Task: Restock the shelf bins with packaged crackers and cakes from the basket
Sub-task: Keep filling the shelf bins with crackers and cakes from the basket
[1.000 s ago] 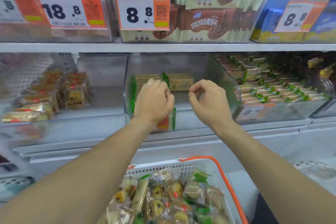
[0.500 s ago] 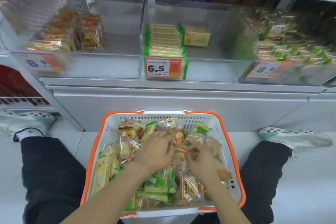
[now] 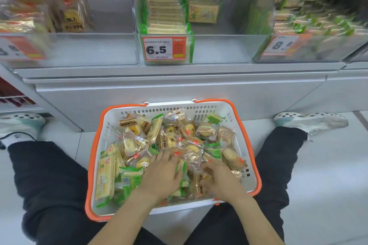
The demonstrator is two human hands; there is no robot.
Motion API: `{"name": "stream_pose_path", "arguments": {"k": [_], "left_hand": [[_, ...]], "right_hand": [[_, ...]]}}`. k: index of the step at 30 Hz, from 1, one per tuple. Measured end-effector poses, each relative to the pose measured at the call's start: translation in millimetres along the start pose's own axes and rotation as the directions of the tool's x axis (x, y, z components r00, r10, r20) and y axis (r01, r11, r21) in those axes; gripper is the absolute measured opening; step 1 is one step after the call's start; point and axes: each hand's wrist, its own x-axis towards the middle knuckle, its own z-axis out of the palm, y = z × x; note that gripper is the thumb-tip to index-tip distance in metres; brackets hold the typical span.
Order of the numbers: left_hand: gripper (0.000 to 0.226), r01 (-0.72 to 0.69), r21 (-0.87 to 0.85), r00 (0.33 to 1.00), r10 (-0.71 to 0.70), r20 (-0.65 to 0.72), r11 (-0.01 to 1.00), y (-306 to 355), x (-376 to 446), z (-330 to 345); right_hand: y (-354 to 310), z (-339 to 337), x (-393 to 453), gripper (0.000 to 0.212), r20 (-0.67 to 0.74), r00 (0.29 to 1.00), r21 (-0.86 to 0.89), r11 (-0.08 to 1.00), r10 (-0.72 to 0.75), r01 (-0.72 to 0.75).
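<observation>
Both hands are digging in the basket [image 3: 103, 125] — left hand [image 3: 165, 173] is lying flat with fingers spread loosely over the packets, gripping nothing that shows; right hand [image 3: 217, 179] is curling its fingers down into the pile, and whether it is actually pinching a packet cannot be told, fingertips are buried. Green cracker packets [image 3: 129, 180] are lying just left of the left hand, long axis running near-to-far; more are standing on edge along the basket's left wall. Round cakes in clear wrap [image 3: 171, 141] are sitting just beyond both sets of fingertips, toward the far side. Left hand is nearer the crackers, so the pick probably goes to it — sideways reach, grip across the short width. Matching bin [image 3: 219, 49] with the 6.5 tag [image 3: 164, 48] is sitting far and straight ahead above the basket, half filled on its left side. Cake bin [image 3: 79, 47] is far left, blurred.
</observation>
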Motion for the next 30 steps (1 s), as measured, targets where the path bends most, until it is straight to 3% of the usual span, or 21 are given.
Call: {"name": "stream_pose_path", "arguments": {"k": [4,7,10,15,17,19,21,23,24,26,30], "left_hand": [[0.042,0.023,-0.089,0.998,-0.029,-0.061,0.996,3.3,-2.2,3.4],[0.031,-0.026,-0.339,0.987,-0.03,-0.159,0.94,14.1,-6.7,4.8],[0.038,-0.046,-0.534,0.989,-0.038,-0.145,0.844,30.2,-11.9,-1.6],[0.045,0.003,-0.7,0.983,-0.131,-0.129,0.714,40.5,-15.6,-14.2],[0.045,0.072,-0.841,0.976,-0.213,-0.053,0.536,41.1,-17.3,-19.8],[0.047,0.17,-0.968,0.954,-0.275,0.115,0.185,40.7,-19.3,-26.1],[0.049,0.19,-0.965,0.93,-0.282,0.235,-0.178,38.5,-20.5,-30.8],[0.053,0.16,-0.904,0.918,-0.278,0.284,-0.397,38.5,-22.4,-37.2],[0.049,0.146,-0.887,0.922,-0.265,0.282,-0.438,39.3,-23.2,-40.8],[0.038,0.154,-0.897,0.941,-0.216,0.262,-0.415,42.0,-24.9,-44.3],[0.06,0.205,-0.972,0.96,-0.169,0.222,-0.114,34.2,-26.7,-41.1]], "right_hand": [[-2.3,-3.2,-1.3,0.016,-0.086,0.996,0.048,0.999,-0.015,0.02],[-9.5,-8.8,-6.1,0.015,-0.217,0.976,0.074,0.997,-0.016,0.033],[-19.8,-15.2,-12.3,0.017,-0.341,0.94,0.222,0.974,0.031,0.049],[-46.7,-28.0,-21.9,0.006,-0.331,0.94,0.468,0.879,0.081,0.089],[-56.8,-29.2,-23.8,0.012,-0.375,0.921,0.572,0.809,0.107,0.139],[-61.3,-29.2,-23.5,0.023,-0.398,0.897,0.727,0.663,0.194,0.18],[-62.1,-29.4,-23.2,0.026,-0.338,0.905,0.858,0.48,0.256,0.184],[-60.1,-28.5,-22.8,0.03,-0.295,0.924,0.874,0.459,0.241,0.159],[-60.1,-27.3,-23.2,0.03,-0.283,0.932,0.859,0.491,0.225,0.143],[-62.2,-24.6,-23.9,0.028,-0.272,0.939,0.848,0.513,0.21,0.131],[-58.2,-27.9,-20.7,0.04,-0.206,0.948,0.921,0.376,0.243,0.103]]}}
